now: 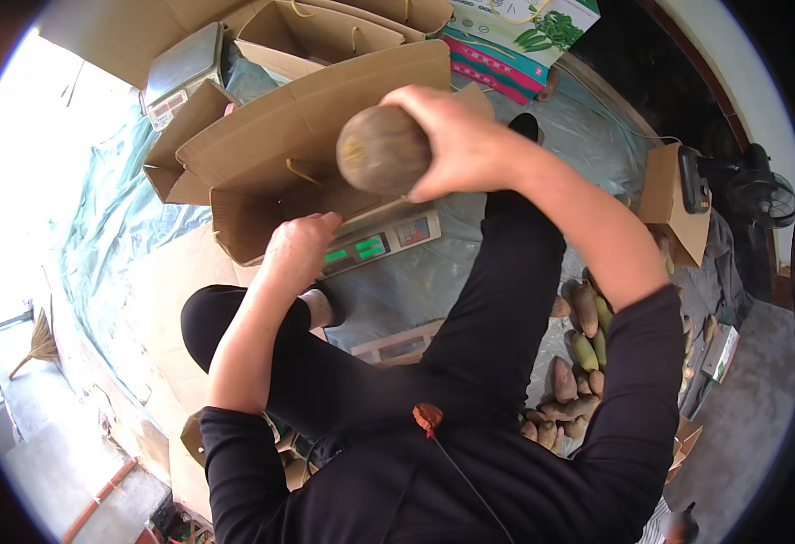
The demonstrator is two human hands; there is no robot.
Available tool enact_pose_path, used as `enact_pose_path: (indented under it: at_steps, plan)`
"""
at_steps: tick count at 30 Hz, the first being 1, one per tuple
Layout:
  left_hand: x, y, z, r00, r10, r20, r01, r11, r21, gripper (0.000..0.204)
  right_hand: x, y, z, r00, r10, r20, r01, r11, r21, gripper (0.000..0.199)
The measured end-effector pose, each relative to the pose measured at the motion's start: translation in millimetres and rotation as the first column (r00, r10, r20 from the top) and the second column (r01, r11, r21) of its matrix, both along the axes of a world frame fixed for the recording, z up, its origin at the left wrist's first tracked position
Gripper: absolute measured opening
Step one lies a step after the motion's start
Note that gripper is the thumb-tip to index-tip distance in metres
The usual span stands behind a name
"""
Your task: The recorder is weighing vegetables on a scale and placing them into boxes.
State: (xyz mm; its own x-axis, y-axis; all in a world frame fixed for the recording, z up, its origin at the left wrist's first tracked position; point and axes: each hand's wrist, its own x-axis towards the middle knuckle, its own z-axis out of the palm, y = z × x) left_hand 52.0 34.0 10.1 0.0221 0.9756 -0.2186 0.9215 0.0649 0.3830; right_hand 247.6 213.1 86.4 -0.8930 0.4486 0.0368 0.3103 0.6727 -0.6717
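My right hand grasps a brown vegetable, not yet in the carton; my left hand's grip I cannot tell; more root vegetables remain lower right.

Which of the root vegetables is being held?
The root vegetable held up by the right hand, its rounded end toward the camera; those in the pile beside the right leg touch neither hand.

And there on the far left, a straw broom showed; over right, a black fan poked out beside a brown box, and up top, a leaf-printed box sat by pink-and-teal packaging!
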Motion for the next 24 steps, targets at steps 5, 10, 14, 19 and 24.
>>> enact_pose_path:
  at_steps: [5, 10, 14, 19, 24]
  plan:
    - [-1, -2, 0, 0.997, -0.058, -0.042, 0.056, 0.998, -0.040, 0.022, -78, -2, -75, 0.958, 0.067, 0.277, -0.059, 0.998, -0.035, 0.082]
    - [-4, -1, -5, 0.995, -0.103, -0.003, 0.103, 0.995, 0.007, 0.029, -133, -25, -124, 0.783, 0.238, 0.575, -0.222, 0.970, -0.099, 0.077]
    - [4, 7, -1, 0.995, -0.099, 0.022, 0.099, 0.995, 0.017, 0.021, -157, -39, -176, 0.811, 0.177, 0.557, -0.167, 0.983, -0.069, 0.049]
    - [-7, -6, 12, 0.998, 0.027, 0.052, -0.025, 0.999, -0.034, 0.017, -184, -61, -163, 0.787, 0.258, 0.561, -0.224, 0.966, -0.131, 0.044]
    - [16, 15, 6, 0.984, -0.024, 0.176, 0.028, 0.999, -0.023, 0.016, -153, -31, -151, 0.701, 0.504, 0.505, -0.542, 0.836, -0.082, 0.029]
